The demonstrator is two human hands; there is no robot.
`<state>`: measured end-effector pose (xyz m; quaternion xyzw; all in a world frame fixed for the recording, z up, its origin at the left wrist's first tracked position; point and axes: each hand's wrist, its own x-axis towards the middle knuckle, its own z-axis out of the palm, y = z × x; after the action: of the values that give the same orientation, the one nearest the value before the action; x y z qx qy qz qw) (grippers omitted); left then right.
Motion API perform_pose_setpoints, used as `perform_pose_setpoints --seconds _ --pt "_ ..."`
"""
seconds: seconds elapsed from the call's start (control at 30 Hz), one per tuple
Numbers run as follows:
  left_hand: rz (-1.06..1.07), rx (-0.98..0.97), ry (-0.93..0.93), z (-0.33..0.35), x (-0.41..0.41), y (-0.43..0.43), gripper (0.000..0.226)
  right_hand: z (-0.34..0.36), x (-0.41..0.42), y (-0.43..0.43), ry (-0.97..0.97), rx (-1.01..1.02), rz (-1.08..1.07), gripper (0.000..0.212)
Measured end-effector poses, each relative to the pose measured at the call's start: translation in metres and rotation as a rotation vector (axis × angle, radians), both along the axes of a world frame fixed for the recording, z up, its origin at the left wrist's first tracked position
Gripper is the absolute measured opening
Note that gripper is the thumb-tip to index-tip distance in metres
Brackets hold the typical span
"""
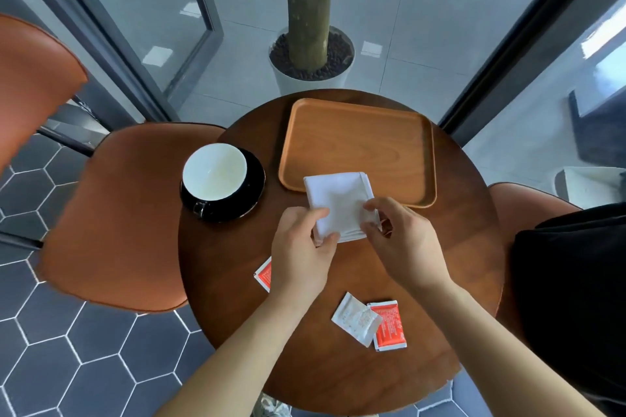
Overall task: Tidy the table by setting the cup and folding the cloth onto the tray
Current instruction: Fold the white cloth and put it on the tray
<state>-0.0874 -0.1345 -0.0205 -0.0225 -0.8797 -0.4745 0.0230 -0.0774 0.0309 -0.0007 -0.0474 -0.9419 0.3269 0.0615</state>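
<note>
Because the round wooden table point(237, 281) is small, everything sits crowded within easy reach, and that explains the layout. Largest of what it bears, the tray point(359, 142) lies at the far side, bare, its near rim turned toward the person so that things can be slid or set onto it without stretching. To its left, apart from the tray, the cup point(214, 170) stands upright and looks empty on a dark saucer point(252, 191); it is not yet on the tray.

Between tray and person, the white cloth point(333, 201) is already folded into a small rectangle, its far edge overlapping the tray's near rim while the rest is over the table. Both hands are closed on its near part: the left hand point(299, 247) pinches the left corner between thumb and fingers, the right hand point(401, 240) nips the right edge, probably to keep the layers square while finishing the fold or moving it forward.

Smallest, three sachets lie nearer the person: a red one point(266, 276) partly hidden under the left wrist, a white sachet point(355, 318) overlapping another red sachet point(389, 328).
</note>
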Motion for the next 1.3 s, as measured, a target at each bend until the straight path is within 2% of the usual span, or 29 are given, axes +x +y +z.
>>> perform_pose_setpoints --seconds 0.37,0.77,1.0,1.17,1.3 --pt "-0.058 -0.150 0.055 -0.002 -0.054 -0.008 0.041 0.000 -0.045 -0.010 -0.019 0.019 -0.033 0.023" --pt "-0.029 -0.363 -0.017 -0.027 -0.107 0.015 0.038 -0.041 -0.115 0.012 -0.156 -0.065 0.052 0.017" --pt "-0.028 -0.426 -0.086 -0.035 -0.115 0.017 0.037 -0.052 -0.124 0.014 -0.147 -0.001 0.137 0.016" --pt "-0.165 -0.576 0.067 -0.035 -0.117 0.008 0.025 -0.055 -0.118 0.018 -0.065 0.149 0.168 0.030" --pt "-0.343 -0.658 0.186 -0.035 -0.126 0.006 0.014 -0.057 -0.118 0.021 -0.011 0.231 0.279 0.011"
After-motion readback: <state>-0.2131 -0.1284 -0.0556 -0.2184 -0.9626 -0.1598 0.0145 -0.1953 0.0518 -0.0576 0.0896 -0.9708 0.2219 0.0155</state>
